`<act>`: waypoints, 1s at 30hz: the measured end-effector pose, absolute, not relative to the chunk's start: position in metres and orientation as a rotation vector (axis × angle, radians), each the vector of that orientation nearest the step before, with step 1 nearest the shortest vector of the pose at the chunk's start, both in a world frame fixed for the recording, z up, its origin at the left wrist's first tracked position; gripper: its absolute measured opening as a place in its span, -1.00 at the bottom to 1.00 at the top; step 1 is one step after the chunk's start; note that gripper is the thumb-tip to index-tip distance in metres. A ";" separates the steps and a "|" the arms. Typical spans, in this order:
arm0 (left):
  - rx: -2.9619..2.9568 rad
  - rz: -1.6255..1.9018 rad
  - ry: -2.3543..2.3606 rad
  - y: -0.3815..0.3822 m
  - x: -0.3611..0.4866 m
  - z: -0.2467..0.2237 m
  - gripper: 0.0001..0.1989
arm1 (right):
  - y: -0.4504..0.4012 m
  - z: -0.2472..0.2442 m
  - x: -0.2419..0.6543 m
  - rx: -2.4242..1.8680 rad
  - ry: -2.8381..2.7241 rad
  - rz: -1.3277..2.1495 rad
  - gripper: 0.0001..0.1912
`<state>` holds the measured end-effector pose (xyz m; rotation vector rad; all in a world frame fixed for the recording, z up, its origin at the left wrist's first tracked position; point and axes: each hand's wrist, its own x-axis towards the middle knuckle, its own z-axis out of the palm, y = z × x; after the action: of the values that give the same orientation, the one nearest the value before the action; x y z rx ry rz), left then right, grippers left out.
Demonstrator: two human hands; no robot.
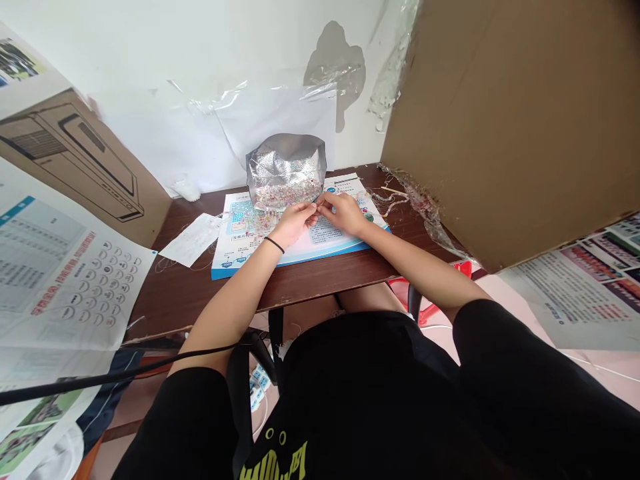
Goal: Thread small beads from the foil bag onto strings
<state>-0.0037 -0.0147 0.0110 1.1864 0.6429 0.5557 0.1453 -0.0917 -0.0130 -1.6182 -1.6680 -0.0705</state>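
My left hand (295,223) and my right hand (344,213) meet above a printed, blue-edged board (313,243), their fingertips pinched close together. Whatever lies between the fingertips is too small to make out. Just beyond them stands a crinkled silver foil bag (286,160), its open front spilling many tiny multicoloured beads (285,195) onto the board. A thin black band (274,245) circles my left wrist.
The board lies on a dark wooden desk (300,283) against a white wall. Loose paper (191,240) lies left of it, and tangled clear strands (395,200) lie right. A large cardboard sheet (505,120) looms at right; a printed poster (65,267) hangs left.
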 end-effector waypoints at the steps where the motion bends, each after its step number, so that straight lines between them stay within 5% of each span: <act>1: 1.188 0.555 0.638 -0.015 -0.004 0.011 -0.81 | -0.092 -0.013 0.146 -1.620 -1.669 -0.047 -0.82; 11: 1.243 0.622 0.717 -0.018 -0.004 0.013 -0.77 | -0.093 -0.013 0.147 -1.597 -1.710 -0.027 -0.82; 30: 0.897 1.271 0.963 0.022 -0.020 0.038 -0.77 | -0.086 -0.010 0.172 -1.954 -1.521 -0.139 -0.80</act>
<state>-0.0198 0.0216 0.0376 0.8967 0.9631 1.2712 0.1724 -0.0855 -0.0096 -1.9536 -1.5215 -0.1392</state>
